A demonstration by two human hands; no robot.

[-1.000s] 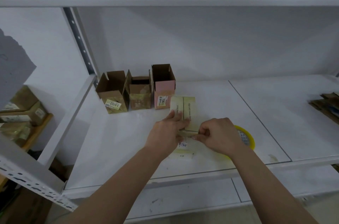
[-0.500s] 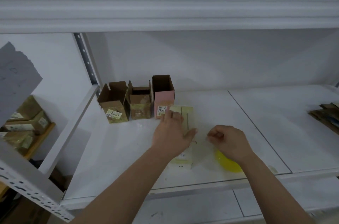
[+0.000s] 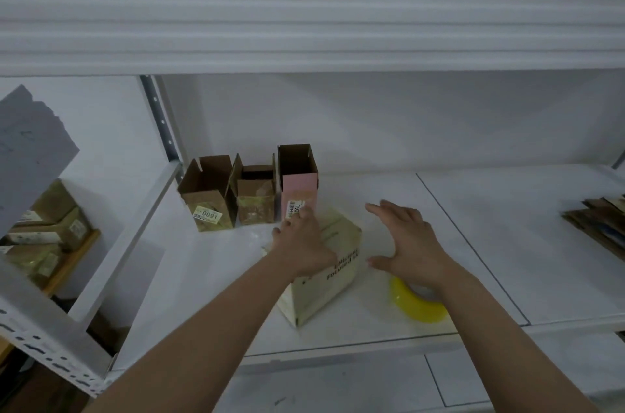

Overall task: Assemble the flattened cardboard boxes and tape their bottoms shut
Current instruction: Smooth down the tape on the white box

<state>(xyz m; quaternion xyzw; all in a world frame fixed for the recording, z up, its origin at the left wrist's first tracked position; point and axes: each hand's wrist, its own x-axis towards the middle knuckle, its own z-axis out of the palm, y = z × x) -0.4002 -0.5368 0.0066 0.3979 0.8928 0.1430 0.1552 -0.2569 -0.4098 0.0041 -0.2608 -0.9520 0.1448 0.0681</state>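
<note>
Your left hand (image 3: 304,245) grips the pale box (image 3: 326,265) on the shelf (image 3: 507,243) before the pink box (image 3: 299,187); right hand (image 3: 411,243) open, fingers spread, holding nothing; turn carelessly and the fresh tape could lift, or you'll topple the pink box.

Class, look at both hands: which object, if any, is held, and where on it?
The left hand holds the cream box at its top; the right hand holds nothing.
</note>
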